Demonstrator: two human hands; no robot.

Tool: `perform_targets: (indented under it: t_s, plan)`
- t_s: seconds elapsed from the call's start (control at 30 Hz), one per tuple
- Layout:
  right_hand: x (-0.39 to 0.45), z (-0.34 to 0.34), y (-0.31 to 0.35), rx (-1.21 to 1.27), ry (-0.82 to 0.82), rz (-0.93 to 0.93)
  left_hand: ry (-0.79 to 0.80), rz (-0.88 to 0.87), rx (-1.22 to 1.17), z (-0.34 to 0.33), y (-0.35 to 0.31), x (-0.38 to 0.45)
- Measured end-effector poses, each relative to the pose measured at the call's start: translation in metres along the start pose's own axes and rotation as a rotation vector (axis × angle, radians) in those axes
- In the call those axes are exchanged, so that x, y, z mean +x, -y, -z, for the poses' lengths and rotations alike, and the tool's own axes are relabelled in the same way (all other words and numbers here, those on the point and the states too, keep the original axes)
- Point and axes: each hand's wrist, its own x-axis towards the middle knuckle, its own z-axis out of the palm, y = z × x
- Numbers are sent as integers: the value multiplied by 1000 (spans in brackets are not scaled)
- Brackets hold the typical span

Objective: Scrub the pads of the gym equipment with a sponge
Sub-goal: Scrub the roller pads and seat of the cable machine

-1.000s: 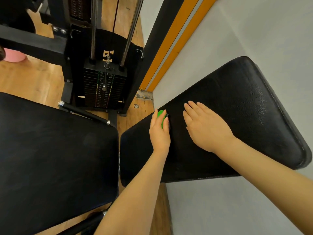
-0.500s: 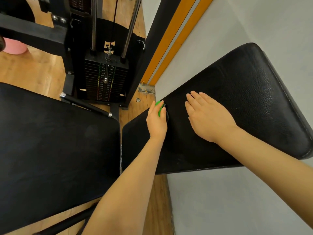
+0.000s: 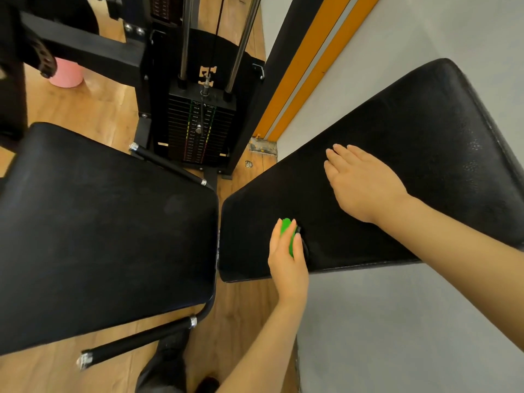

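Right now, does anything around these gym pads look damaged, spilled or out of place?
Nothing on the pads themselves stands out. The one rough spot is the chipped patch at the wall's base, where the orange stripe meets the wooden floor. The left hand holds the green sponge on the back pad; the right hand lies flat.

A tan block emblem [image 3: 207,74], shaped like two letters set back to back, stands on the black steel shroud [image 3: 226,52] behind the black weight stack [image 3: 198,131]. The stack's plates carry two columns of small weight labels [image 3: 202,114] beside green, yellow and red marks, but these are too small to read.
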Motion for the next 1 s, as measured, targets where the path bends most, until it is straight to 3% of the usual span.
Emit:
perform_targets:
  t_s: [0.2,0.33,0.67,1.0]
  plan:
    - [1,1,2,12,-7,30,47,-195,-94,-13,-32,-21]
    - [1,-3,8,10,-3,52,48,-218,-40,-15,-23,-20]
    - [9,-15,26,5,25,84,-89,43,67,11,46,9]
    - [31,-9,32,29,33,10,-85,-11,19,12,29,26]
